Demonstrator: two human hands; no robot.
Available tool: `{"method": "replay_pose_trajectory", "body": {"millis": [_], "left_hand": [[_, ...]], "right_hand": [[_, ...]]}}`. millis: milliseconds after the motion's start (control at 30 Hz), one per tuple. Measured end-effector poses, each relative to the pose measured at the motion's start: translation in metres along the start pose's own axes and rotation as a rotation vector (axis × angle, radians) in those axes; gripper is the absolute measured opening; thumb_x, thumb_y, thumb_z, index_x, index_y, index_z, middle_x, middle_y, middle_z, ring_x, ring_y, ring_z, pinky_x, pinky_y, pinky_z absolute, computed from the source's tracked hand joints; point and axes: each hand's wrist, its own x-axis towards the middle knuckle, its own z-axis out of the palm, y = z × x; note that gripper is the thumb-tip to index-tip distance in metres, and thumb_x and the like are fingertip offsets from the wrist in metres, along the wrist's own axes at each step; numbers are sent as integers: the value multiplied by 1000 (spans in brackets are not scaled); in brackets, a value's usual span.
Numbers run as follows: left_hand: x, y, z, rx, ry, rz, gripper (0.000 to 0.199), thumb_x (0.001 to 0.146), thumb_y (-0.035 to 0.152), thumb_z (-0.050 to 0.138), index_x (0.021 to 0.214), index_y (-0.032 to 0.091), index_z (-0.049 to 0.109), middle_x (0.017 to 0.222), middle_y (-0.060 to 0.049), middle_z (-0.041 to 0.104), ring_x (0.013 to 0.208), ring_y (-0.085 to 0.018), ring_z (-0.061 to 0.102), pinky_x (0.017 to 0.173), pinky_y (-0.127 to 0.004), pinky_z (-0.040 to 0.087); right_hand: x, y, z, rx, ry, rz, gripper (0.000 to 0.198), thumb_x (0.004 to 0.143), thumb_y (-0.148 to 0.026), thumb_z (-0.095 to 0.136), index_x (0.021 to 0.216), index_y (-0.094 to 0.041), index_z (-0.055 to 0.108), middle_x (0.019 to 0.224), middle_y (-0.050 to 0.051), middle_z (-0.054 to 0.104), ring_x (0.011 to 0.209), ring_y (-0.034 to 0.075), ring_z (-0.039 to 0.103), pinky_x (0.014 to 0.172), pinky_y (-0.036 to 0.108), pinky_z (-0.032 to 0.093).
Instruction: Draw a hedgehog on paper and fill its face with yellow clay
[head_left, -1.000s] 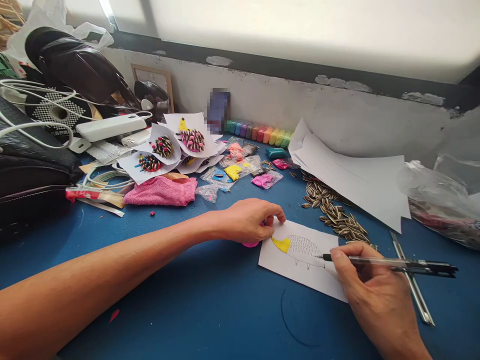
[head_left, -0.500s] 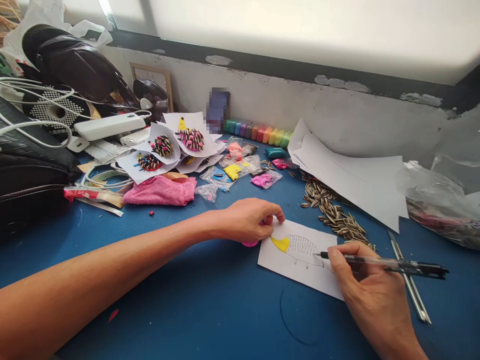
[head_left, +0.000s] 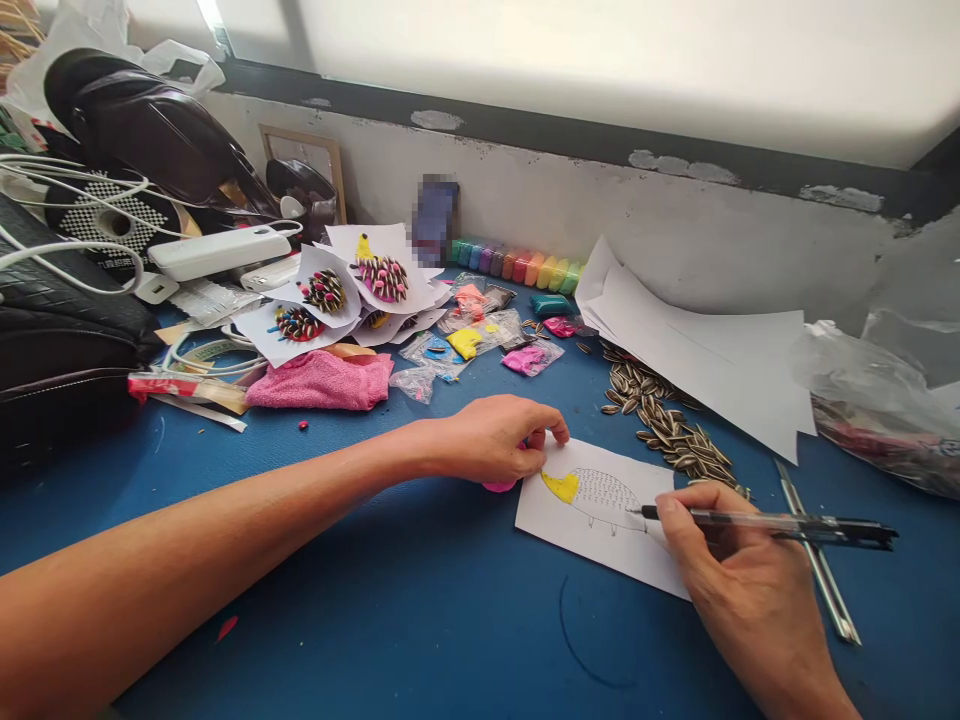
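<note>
A small white sheet of paper lies on the blue table, bearing an outlined hedgehog drawing with short stroke marks and yellow clay on its head. My left hand has its fingers curled over the sheet's upper left corner, holding it down. Partly hidden under that hand is a bright pink piece. A black pen is gripped in my right hand, its tip at the right side of the drawn body. The right hand rests by the sheet's right edge.
Sunflower seeds are heaped beyond the sheet, beside larger white papers. A utility knife lies right. Clay packets, a pink towel and finished seed hedgehogs lie further back. A black bag stands left.
Hardly anything differs. My right hand has shifted very slightly with the pen, whose tip stays at the right part of the drawing; my left hand keeps its place.
</note>
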Motion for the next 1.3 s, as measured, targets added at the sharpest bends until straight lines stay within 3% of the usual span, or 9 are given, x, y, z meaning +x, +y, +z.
{"method": "replay_pose_trajectory", "body": {"millis": [167,400,633,1033,1300], "left_hand": [[1,-1,1,0,4,0,38,78,14,51,113,21,64,95,1,68,79,-13,58,65,-21,36],[0,-1,0,13,4,5,38,79,14,50,113,22,64,95,2,68,83,-14,58,67,-21,37],[1,0,0,11,10,-1,38,78,14,50,113,22,64,95,2,68,80,-13,58,65,-21,37],[1,1,0,-15,-3,-14,37,78,13,52,113,21,65,90,2,68,71,-11,56,61,-21,35],[2,0,1,-13,4,-6,38,78,13,52,113,21,65,90,2,68,71,-11,56,62,-21,35]], "right_hand": [[1,1,-2,18,26,93,28,68,-51,53,58,-26,56,34,-5,39,30,11,34,31,26,27],[-1,4,0,59,42,136,29,68,-53,54,61,-25,57,37,-4,44,30,12,39,30,26,29],[-1,10,1,125,-2,145,34,70,-58,56,67,-24,57,42,-3,51,35,15,49,36,27,42],[-4,12,2,20,36,13,32,73,-54,53,64,-24,61,42,-2,50,34,12,42,31,26,29],[-4,14,1,10,19,-28,33,75,-54,52,64,-24,61,45,-2,53,37,12,45,34,24,31]]}}
